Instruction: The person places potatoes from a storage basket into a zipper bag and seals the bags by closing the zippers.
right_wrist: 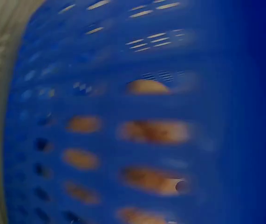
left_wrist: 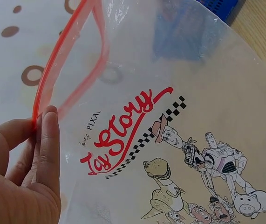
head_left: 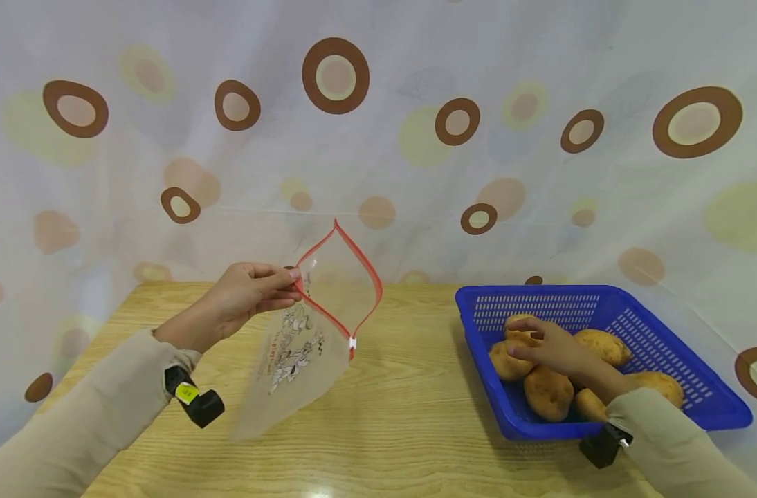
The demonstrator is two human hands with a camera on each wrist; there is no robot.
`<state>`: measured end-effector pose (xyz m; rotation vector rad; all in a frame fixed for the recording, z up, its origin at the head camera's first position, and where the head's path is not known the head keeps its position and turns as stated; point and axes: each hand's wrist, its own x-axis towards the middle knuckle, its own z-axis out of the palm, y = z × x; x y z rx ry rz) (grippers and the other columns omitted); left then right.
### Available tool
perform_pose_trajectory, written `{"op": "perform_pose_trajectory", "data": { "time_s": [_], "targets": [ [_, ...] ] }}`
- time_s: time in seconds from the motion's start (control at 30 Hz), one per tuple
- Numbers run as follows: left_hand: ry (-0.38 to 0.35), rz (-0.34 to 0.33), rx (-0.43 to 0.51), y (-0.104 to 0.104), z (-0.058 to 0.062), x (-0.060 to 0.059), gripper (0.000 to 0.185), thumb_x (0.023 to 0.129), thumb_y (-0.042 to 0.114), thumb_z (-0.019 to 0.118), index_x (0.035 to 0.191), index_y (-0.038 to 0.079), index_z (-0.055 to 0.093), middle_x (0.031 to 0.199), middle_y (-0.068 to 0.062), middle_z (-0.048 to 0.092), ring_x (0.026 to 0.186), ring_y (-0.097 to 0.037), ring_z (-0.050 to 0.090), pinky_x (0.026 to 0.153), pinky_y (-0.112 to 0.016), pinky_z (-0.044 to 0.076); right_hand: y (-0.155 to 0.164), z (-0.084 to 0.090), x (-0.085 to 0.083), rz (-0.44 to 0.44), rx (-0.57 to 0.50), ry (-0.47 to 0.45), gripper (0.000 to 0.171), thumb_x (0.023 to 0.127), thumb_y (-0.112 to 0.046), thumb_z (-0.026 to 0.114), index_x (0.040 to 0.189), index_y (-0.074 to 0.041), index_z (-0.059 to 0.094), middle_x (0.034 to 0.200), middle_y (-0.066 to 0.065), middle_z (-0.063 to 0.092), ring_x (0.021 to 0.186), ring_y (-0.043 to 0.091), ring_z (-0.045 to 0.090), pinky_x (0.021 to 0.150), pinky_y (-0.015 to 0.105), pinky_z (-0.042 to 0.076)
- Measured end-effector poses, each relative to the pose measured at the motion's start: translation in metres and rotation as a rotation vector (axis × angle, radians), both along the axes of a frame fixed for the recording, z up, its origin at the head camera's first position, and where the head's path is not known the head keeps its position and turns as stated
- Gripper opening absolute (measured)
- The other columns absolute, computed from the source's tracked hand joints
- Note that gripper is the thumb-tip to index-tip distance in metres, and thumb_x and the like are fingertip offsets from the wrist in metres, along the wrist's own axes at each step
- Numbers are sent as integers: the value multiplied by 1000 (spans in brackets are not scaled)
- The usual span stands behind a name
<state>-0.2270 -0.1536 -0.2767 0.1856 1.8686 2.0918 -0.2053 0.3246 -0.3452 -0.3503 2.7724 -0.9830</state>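
Observation:
My left hand [head_left: 248,294] pinches the red zip rim of a clear plastic zip bag [head_left: 306,339] and holds it up over the wooden table, its mouth gaping wide. The bag [left_wrist: 179,140] carries a cartoon print, and the left hand [left_wrist: 25,172] shows thumb and fingers pressed on the red strip. My right hand [head_left: 549,346] is inside a blue slotted basket [head_left: 665,332], its fingers lying over a potato [head_left: 509,360] among several potatoes. The right wrist view is a blurred close-up of the basket wall [right_wrist: 123,116] with potato showing through the slots.
The wooden table [head_left: 403,415] spreads between bag and basket. A curtain with brown rings [head_left: 335,76] hangs behind the table and close along both sides. Black wrist cameras sit under both sleeves.

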Motion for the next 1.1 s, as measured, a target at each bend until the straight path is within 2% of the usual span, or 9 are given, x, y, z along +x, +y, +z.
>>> {"op": "perform_pose_trajectory", "data": {
  "time_s": [0.17, 0.3, 0.47, 0.67, 0.8, 0.93, 1.1],
  "targets": [
    [7, -16, -16, 1, -1, 1, 43, 96, 12, 60, 127, -15, 47, 83, -3, 71, 80, -11, 70, 77, -21, 59, 2, -15, 1, 5, 91, 82, 66, 87, -29, 72, 135, 8, 46, 136, 33, 44, 122, 55, 41, 95, 66, 43],
    [12, -27, -18, 2, -1, 1, 46, 96, 11, 59, 130, -16, 44, 83, -3, 70, 80, -11, 70, 78, -20, 59, 4, -25, -1, 18, 123, 182, 66, 79, -26, 80, 128, 8, 52, 129, 30, 53, 119, 50, 46, 95, 64, 43],
    [11, -23, -19, 3, 0, 0, 47, 97, 11, 58, 132, -16, 43, 83, -2, 71, 80, -10, 70, 77, -20, 59, 3, -28, -4, 74, 188, 273, 62, 73, -22, 84, 121, 7, 58, 119, 27, 58, 114, 47, 50, 93, 63, 45],
    [15, -23, -16, 3, 0, 0, 47, 97, 11, 58, 132, -16, 43, 83, -2, 71, 80, -11, 70, 77, -20, 59, 0, -29, -2, 65, 270, 248, 63, 72, -21, 85, 123, 4, 57, 117, 31, 51, 106, 47, 51, 78, 57, 52],
    [14, -21, -9, 3, 0, 1, 45, 97, 11, 59, 129, -15, 45, 83, -3, 71, 80, -11, 70, 77, -20, 59, 1, -27, -1, 67, 268, 268, 64, 71, -24, 85, 121, 6, 58, 114, 29, 55, 106, 47, 51, 81, 59, 51],
    [18, -26, -7, 3, 0, 2, 44, 97, 12, 59, 129, -15, 45, 83, -2, 71, 80, -10, 70, 77, -20, 59, 3, -20, 0, 62, 219, 238, 69, 75, -29, 83, 124, 10, 55, 117, 29, 58, 106, 44, 54, 84, 57, 50],
    [23, -27, 0, 2, 0, 2, 46, 97, 12, 59, 130, -16, 44, 84, -2, 71, 80, -10, 70, 77, -20, 59, 7, -6, 2, -11, 118, 140, 74, 81, -32, 78, 132, 12, 47, 124, 32, 54, 108, 42, 55, 85, 52, 52]
  ]
}}
